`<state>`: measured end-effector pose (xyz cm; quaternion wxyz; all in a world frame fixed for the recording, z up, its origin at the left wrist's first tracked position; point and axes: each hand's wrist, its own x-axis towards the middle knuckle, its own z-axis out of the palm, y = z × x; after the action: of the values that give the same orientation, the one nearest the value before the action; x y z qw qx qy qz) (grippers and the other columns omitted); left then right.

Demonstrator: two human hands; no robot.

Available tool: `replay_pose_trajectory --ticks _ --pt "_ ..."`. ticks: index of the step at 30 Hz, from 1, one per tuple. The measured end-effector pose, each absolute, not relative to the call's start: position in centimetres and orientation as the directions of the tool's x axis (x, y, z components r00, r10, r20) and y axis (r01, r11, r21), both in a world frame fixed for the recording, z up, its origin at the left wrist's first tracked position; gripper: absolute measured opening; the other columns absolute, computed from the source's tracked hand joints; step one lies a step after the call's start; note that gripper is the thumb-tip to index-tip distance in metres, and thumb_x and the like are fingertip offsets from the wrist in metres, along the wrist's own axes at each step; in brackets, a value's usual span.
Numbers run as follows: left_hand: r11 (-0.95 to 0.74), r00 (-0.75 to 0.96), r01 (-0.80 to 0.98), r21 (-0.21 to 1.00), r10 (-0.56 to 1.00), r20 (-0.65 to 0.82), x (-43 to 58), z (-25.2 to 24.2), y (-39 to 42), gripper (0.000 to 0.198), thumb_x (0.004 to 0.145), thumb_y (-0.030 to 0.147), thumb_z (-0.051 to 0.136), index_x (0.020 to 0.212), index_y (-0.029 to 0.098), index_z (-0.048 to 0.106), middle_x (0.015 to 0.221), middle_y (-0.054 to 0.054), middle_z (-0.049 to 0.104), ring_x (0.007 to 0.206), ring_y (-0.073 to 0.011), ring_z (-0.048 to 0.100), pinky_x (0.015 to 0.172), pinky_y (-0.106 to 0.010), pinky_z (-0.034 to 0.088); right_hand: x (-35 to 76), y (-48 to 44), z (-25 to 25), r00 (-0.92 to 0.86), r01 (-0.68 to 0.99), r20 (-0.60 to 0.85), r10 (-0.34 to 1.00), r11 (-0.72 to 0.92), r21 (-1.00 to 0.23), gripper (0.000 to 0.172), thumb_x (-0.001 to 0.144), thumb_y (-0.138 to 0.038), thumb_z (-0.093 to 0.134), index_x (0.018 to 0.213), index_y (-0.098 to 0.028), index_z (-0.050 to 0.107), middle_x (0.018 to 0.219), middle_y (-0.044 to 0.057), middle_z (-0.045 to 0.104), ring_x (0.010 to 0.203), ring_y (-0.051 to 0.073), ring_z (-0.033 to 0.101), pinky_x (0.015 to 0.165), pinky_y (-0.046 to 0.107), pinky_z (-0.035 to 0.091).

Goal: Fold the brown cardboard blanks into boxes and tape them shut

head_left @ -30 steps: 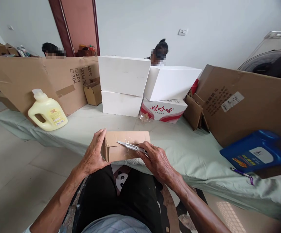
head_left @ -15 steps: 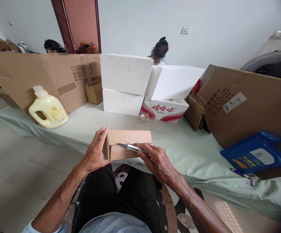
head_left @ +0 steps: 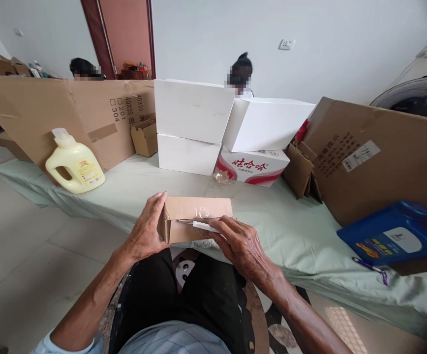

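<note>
A small brown cardboard box (head_left: 195, 209) with clear tape on it rests at the near edge of the green cloth. My left hand (head_left: 145, 231) grips the box's left end, fingers wrapped over the top. My right hand (head_left: 237, 243) is closed on a slim silver utility knife (head_left: 203, 226), whose blade lies along the box's upper front edge by the tape.
A cream detergent jug (head_left: 74, 163) stands at the left, a blue jug (head_left: 392, 232) lies at the right with a purple pen (head_left: 369, 266) near it. White boxes (head_left: 193, 110) and a red-printed carton (head_left: 256, 166) are stacked behind. Large cardboard sheets (head_left: 379, 152) wall the cloth-covered surface (head_left: 294, 231). Two people sit beyond.
The knife has slid along the box's upper front edge, its blade now lower and flatter against the tape. My left hand keeps its hold on the box.
</note>
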<state>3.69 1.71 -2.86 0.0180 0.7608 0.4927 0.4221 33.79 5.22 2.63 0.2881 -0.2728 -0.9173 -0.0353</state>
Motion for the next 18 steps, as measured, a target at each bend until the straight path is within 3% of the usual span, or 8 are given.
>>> replay_pose_trajectory --ticks 8,13,18 --pt "-0.513 0.155 0.73 0.452 0.768 0.621 3.7 -2.6 1.6 0.123 0.087 0.043 0.089 0.179 0.031 0.008 0.171 -0.023 0.037 0.162 -0.0449 0.042 0.122 -0.058 0.054 33.4 4.5 3.8 -0.718 0.557 0.55 0.427 0.826 0.085 0.016 0.116 -0.02 0.051 0.116 -0.021 0.067 0.087 0.004 0.065 0.079 0.02 0.057 0.07 0.035 0.037" --pt "-0.53 0.157 0.727 0.436 0.747 0.646 4.0 -2.8 1.8 0.119 0.084 0.036 0.089 0.177 0.029 0.015 0.168 -0.023 0.04 0.158 -0.0441 0.046 0.124 -0.06 0.052 34.1 5.1 4.5 -0.753 0.555 0.514 0.411 0.816 0.16 0.021 0.117 -0.022 0.049 0.107 -0.021 0.067 0.083 0.002 0.062 0.071 0.018 0.049 0.065 0.036 0.03" --pt "-0.538 0.155 0.721 0.437 0.739 0.655 3.9 -3.0 2.1 0.116 0.082 0.032 0.088 0.174 0.028 0.019 0.165 -0.023 0.042 0.155 -0.044 0.047 0.124 -0.063 0.051 36.5 6.4 4.8 -0.757 0.565 0.485 0.438 0.812 0.146 0.027 0.116 -0.019 0.048 0.097 -0.022 0.066 0.078 0.002 0.059 0.067 0.017 0.044 0.064 0.038 0.027"
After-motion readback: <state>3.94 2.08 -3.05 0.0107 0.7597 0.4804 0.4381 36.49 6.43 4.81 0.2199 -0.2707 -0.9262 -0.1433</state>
